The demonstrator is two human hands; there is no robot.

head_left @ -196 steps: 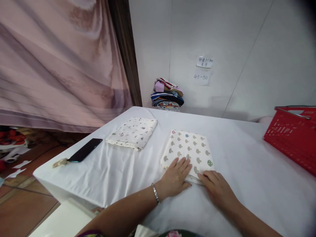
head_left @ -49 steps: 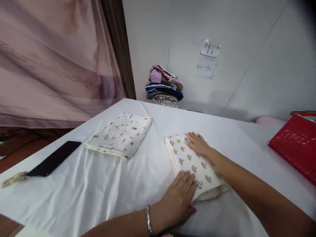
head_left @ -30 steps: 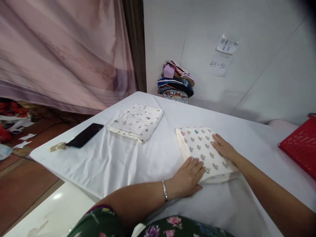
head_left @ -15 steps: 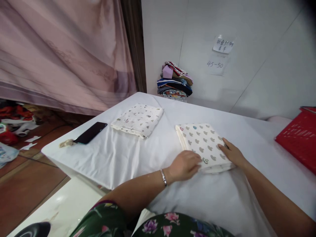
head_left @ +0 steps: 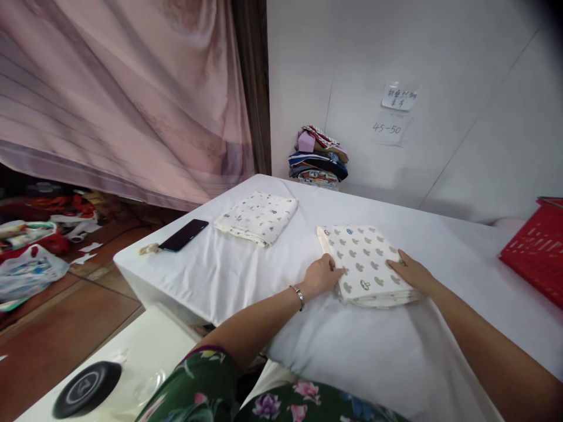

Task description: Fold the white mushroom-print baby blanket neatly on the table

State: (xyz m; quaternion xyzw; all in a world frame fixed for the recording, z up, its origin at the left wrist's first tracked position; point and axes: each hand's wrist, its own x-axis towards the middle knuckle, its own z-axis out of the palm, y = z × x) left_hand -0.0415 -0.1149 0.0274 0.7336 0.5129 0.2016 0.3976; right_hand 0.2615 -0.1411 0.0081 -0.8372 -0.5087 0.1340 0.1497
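A folded white cloth with grey mouse-head shapes point(head_left: 365, 264) lies on the white-covered table point(head_left: 246, 275), its layers showing along the front edge. My left hand point(head_left: 321, 276) grips its left edge, fingers curled and thumb on top. At the right edge, my right hand point(head_left: 411, 272) holds the cloth with the thumb over the top; its other fingers are partly hidden. Farther left lies a second folded white cloth with small prints point(head_left: 259, 217), apart from both hands.
A black phone point(head_left: 183, 235) with a tassel sits near the table's left edge. At the right stands a red plastic basket point(head_left: 536, 249). Folded clothes point(head_left: 319, 157) are stacked by the wall beyond the table. A black round object point(head_left: 88, 388) rests on a white surface at lower left.
My left hand has shifted from the cloth's front left corner up along its left edge and closed there. My right hand stays at the right edge. The camera view has turned slightly.
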